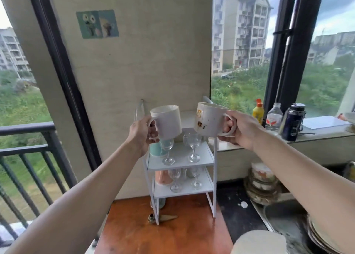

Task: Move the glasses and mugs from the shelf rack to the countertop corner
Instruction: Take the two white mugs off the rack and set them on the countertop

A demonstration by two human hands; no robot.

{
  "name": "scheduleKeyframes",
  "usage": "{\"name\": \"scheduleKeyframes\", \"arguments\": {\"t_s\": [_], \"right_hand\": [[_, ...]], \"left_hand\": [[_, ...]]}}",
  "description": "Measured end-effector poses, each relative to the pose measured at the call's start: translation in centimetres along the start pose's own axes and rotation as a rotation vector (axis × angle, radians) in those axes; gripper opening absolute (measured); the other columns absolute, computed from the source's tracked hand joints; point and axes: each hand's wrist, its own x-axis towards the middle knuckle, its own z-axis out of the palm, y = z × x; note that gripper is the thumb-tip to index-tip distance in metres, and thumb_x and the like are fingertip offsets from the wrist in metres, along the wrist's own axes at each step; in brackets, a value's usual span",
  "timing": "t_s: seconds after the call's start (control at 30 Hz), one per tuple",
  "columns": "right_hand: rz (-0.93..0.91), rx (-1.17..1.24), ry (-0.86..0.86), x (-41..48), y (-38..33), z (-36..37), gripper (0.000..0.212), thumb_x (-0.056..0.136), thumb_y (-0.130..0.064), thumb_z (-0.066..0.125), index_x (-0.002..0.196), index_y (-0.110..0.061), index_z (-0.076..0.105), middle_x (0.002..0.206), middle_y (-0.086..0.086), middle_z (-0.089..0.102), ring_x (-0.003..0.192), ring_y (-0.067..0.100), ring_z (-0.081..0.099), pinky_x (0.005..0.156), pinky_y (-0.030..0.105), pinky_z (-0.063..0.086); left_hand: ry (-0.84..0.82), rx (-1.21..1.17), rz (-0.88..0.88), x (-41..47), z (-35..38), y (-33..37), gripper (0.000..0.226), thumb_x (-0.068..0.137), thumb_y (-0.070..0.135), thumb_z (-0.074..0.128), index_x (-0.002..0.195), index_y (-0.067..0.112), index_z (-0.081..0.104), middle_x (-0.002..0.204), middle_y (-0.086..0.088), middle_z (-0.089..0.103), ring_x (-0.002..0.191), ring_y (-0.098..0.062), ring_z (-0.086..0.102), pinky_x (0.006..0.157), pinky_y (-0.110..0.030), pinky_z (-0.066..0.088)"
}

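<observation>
My left hand (143, 133) grips the handle of a plain white mug (167, 121), held in the air above the white shelf rack (208, 158). A speckled white mug (208, 120) with orange marks hangs from my right hand (240, 129), also by its handle. Both mugs are upright and close together, just over the rack's top. On the rack's upper tier stand two wine glasses (193, 147) and a teal cup (156, 150). The lower tier holds two more wine glasses (175, 179) and a pink cup (163, 177).
The rack stands on a reddish wooden top (172, 234) against the wall. To the right is a dark countertop (235, 205) with stacked bowls (263, 184) and plates (322, 238). A windowsill (317, 132) carries bottles. A balcony railing (28, 153) is at left.
</observation>
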Motion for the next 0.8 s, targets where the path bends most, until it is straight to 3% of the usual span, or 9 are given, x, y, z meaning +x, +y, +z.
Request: {"name": "scheduleKeyframes", "arguments": {"t_s": [0.1, 0.27, 0.43, 0.57, 0.8], "right_hand": [[-0.054, 0.029, 0.07, -3.4, -0.5, -4.2, 0.026, 0.098, -0.028, 0.05, 0.076, -0.016, 0.056, 0.051, -0.004, 0.045, 0.043, 0.011, 0.048, 0.046, 0.029, 0.053], [-0.07, 0.01, 0.132, -9.2, -0.4, -12.9, 0.028, 0.098, -0.029, 0.047, 0.074, -0.017, 0.055, 0.048, -0.006, 0.045, 0.045, 0.012, 0.049, 0.059, 0.037, 0.052], [-0.07, -0.056, 0.334, -16.8, 0.3, -23.1, 0.038, 0.098, -0.032, 0.047, 0.062, -0.02, 0.052, 0.048, -0.005, 0.046, 0.045, 0.013, 0.049, 0.07, 0.041, 0.05], [-0.069, -0.034, 0.47, -25.0, 0.6, -32.5, 0.038, 0.097, -0.031, 0.05, 0.061, -0.019, 0.053, 0.049, -0.003, 0.044, 0.048, 0.014, 0.045, 0.067, 0.039, 0.05], [-0.068, -0.01, 0.752, -40.4, 0.8, -47.7, 0.028, 0.098, -0.025, 0.051, 0.073, -0.015, 0.055, 0.051, -0.001, 0.042, 0.047, 0.016, 0.045, 0.065, 0.038, 0.05]], "left_hand": [[-0.069, -0.009, -0.04, -2.2, 2.3, -1.4, 0.029, 0.081, 0.012, 0.046, 0.052, 0.019, 0.04, 0.042, 0.004, 0.031, 0.039, -0.016, 0.027, 0.049, -0.028, 0.03], [-0.334, 0.061, -0.076, -6.2, 8.9, -4.4, 0.033, 0.087, 0.016, 0.04, 0.054, 0.019, 0.037, 0.042, 0.005, 0.029, 0.04, -0.015, 0.026, 0.048, -0.029, 0.027], [-0.63, 0.087, -0.156, -11.0, 18.8, -9.2, 0.038, 0.096, 0.022, 0.036, 0.058, 0.018, 0.038, 0.043, 0.004, 0.028, 0.046, -0.017, 0.027, 0.05, -0.03, 0.031], [-0.76, 0.064, -0.25, -16.9, 28.6, -13.5, 0.034, 0.095, 0.02, 0.04, 0.062, 0.016, 0.046, 0.042, 0.004, 0.031, 0.042, -0.014, 0.03, 0.043, -0.026, 0.038], [-1.019, 0.054, -0.398, -30.6, 45.2, -20.8, 0.04, 0.093, 0.019, 0.041, 0.053, 0.016, 0.042, 0.042, 0.003, 0.029, 0.042, -0.015, 0.027, 0.05, -0.029, 0.028]]}}
